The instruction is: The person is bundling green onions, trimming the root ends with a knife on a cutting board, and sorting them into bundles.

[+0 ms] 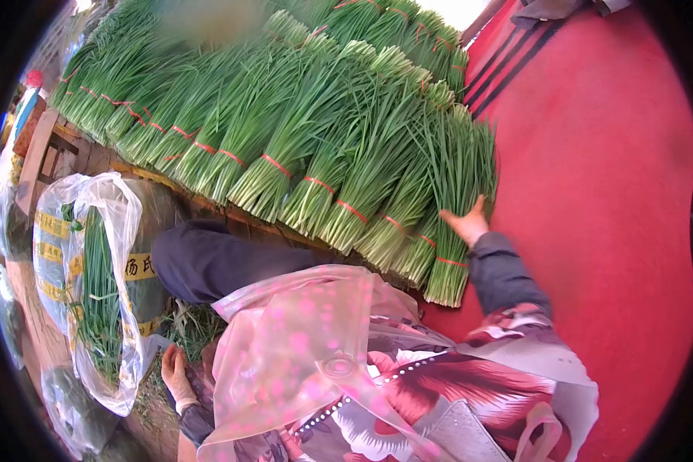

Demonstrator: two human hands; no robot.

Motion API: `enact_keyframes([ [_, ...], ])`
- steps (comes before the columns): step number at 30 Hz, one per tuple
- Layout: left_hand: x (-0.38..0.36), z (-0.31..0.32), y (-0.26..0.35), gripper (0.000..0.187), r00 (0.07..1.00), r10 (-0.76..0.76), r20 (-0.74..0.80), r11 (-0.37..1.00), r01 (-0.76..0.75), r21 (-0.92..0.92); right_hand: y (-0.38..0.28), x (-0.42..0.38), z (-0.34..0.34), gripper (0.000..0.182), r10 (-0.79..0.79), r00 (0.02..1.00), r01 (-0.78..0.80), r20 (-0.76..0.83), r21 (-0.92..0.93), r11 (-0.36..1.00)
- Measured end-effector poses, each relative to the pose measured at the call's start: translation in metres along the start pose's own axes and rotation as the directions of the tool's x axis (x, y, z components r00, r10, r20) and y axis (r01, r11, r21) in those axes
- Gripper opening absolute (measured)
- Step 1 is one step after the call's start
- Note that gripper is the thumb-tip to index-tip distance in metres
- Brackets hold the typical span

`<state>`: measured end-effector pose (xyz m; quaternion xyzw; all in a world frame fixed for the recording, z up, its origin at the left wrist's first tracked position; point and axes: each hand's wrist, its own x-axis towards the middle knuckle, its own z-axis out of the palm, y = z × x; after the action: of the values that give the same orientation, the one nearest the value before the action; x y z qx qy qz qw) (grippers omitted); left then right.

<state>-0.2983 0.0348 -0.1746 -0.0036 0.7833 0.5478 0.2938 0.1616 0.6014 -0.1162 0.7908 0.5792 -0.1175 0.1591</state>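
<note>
My right hand (467, 223) is at the right end of the front row, its thumb and a finger set around a bundle of garlic chives (456, 173) with a red band low on its stems. The other fingers are hidden behind the leaves. Low on the left, my left hand (177, 379) holds nothing that I can see, its fingers slightly apart. Near its fingertips lies the edge of a clear plastic bag (123, 389) holding loose garlic chives (100, 289). More banded bundles (285, 146) stand close together in rows, leaves upward.
A bright red surface (593, 177) borders the bundles on the right. My dark-clad leg (231, 266) is beside the front row's wooden edge. Plastic-wrapped packs with yellow tape (140, 266) stand on the left, and loose green scraps (192, 327) lie near my left hand.
</note>
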Motion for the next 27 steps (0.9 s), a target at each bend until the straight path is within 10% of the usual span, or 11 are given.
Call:
enact_keyframes([
  [3,0.002,-0.005,-0.009,0.034,1.000,0.021,0.002,0.999,-0.021,-0.030,0.002,0.041,0.023,0.104,0.077,0.994,-0.064,-0.081,0.155,0.986],
  [5,0.002,-0.012,-0.012,0.034,1.000,-0.016,0.018,1.000,0.016,-0.013,0.037,0.094,0.033,0.076,0.091,0.907,-0.007,-0.411,0.202,0.979],
  [10,-0.005,-0.006,0.001,0.034,0.999,-0.043,-0.029,0.997,0.041,-0.058,0.112,0.157,0.050,0.040,-0.048,0.955,0.249,-0.293,0.706,0.663],
  [13,-0.006,-0.008,-0.006,0.034,0.995,-0.057,-0.081,0.998,0.055,-0.019,0.061,0.115,0.032,0.047,0.206,0.953,-0.125,-0.221,0.332,0.935],
  [17,-0.011,0.003,0.004,0.034,0.992,-0.083,-0.092,0.996,0.086,0.022,0.089,0.167,0.068,0.050,0.176,0.973,-0.105,-0.146,0.399,0.911],
  [18,-0.011,0.006,0.009,0.033,0.990,-0.098,-0.099,0.995,0.099,0.012,0.095,0.200,0.083,0.046,0.002,1.000,-0.002,-0.002,-0.096,0.995],
  [20,-0.010,0.001,0.004,0.033,0.994,-0.067,-0.090,0.998,0.068,0.005,0.101,0.245,0.110,0.039,-0.068,0.901,0.413,0.429,-0.797,0.441],
  [23,-0.008,0.003,0.001,0.033,0.996,-0.057,-0.068,0.998,0.056,-0.023,0.078,0.201,0.048,0.034,-0.385,0.752,0.657,0.535,-0.655,0.374],
  [27,-0.009,0.002,0.006,0.034,0.995,-0.083,-0.049,0.997,0.083,-0.005,0.023,0.133,-0.051,0.034,0.049,0.935,0.069,0.352,-0.314,0.947],
])
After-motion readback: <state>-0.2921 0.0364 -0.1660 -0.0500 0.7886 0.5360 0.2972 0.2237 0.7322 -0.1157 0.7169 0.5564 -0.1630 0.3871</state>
